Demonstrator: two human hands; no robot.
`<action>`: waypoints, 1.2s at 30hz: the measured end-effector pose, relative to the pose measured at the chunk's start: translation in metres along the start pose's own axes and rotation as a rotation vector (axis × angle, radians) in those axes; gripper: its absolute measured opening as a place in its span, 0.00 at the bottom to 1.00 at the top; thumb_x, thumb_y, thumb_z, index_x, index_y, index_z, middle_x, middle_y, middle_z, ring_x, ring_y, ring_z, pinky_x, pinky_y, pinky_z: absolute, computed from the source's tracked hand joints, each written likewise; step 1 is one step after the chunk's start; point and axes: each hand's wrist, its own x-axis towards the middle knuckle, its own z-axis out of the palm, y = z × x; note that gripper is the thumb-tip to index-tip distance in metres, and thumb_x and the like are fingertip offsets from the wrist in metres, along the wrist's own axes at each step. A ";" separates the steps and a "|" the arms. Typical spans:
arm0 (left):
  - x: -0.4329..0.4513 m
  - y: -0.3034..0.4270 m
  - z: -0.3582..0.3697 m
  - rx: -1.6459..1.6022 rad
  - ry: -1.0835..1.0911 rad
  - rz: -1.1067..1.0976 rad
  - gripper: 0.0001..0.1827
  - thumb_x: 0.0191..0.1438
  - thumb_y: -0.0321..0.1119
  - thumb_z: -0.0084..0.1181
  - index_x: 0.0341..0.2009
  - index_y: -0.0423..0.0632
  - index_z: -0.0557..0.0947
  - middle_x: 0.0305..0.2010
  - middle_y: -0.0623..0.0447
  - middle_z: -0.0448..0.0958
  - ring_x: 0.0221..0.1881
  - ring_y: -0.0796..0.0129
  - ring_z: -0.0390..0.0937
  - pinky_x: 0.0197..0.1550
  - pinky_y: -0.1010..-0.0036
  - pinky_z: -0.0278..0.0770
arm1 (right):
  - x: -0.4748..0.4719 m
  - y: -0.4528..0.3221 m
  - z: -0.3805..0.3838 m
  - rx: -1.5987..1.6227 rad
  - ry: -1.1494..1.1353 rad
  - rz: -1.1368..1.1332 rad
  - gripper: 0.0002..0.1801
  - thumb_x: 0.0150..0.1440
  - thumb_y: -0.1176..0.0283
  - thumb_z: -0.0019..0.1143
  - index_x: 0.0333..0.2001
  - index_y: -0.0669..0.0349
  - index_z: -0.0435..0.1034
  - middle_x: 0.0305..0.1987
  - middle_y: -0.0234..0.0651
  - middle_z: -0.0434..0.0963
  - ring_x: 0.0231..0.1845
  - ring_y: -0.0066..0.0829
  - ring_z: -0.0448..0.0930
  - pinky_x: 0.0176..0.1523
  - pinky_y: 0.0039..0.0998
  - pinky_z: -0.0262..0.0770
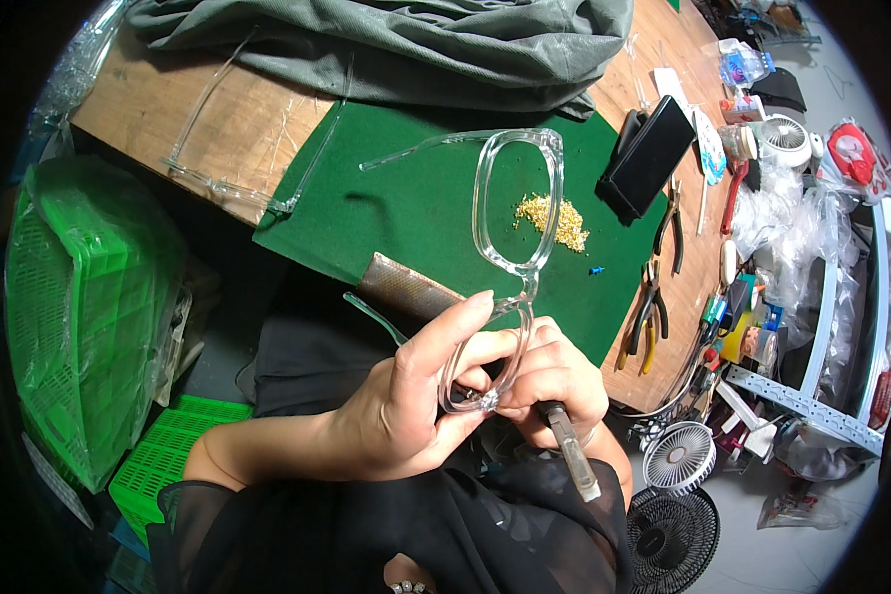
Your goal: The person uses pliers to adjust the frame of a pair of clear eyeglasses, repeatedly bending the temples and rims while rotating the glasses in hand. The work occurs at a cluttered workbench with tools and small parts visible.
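My left hand (416, 393) grips the lower rim of a clear plastic eyeglass frame (482, 200), fingers reaching through its lens opening. My right hand (560, 379) touches the same frame near the hinge corner and has its fingers closed round a dark-handled tool (575, 453) with a flat, translucent end; the tool's kind cannot be told. The frame's upper half stands over a green mat (431, 208). Beyond it lies a pile of small gold-coloured parts (553, 221), with a blue pushpin-like piece (596, 271) nearby. What lies between my fingertips is mostly hidden.
Another clear eyeglass frame (230, 191) rests at the table's left edge, below grey cloth (416, 56). A worn, patterned block (408, 286) is at the near edge. On the right are a black phone (647, 160), pliers (670, 226), more pliers (647, 312) and fans (679, 457). Green crates (104, 319) stand left.
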 end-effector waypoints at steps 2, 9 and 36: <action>0.000 0.000 0.000 -0.001 -0.005 0.002 0.47 0.44 0.09 0.53 0.62 0.39 0.41 0.55 0.27 0.63 0.49 0.51 0.74 0.46 0.68 0.76 | 0.000 -0.002 0.001 -0.019 0.006 0.010 0.11 0.36 0.80 0.66 0.23 0.60 0.70 0.24 0.30 0.72 0.25 0.30 0.73 0.32 0.29 0.65; -0.001 -0.001 -0.003 0.064 -0.056 -0.008 0.51 0.43 0.11 0.56 0.62 0.42 0.36 0.56 0.28 0.62 0.54 0.52 0.70 0.45 0.73 0.75 | -0.003 0.002 0.005 0.038 0.057 0.005 0.11 0.42 0.79 0.65 0.29 0.59 0.70 0.25 0.30 0.73 0.26 0.29 0.74 0.32 0.29 0.66; -0.002 -0.005 -0.002 -0.031 -0.021 -0.015 0.50 0.40 0.10 0.54 0.62 0.39 0.39 0.53 0.31 0.64 0.49 0.55 0.73 0.39 0.74 0.74 | 0.000 -0.003 -0.002 0.014 -0.042 0.020 0.11 0.44 0.77 0.64 0.31 0.59 0.69 0.27 0.30 0.74 0.29 0.31 0.75 0.34 0.30 0.67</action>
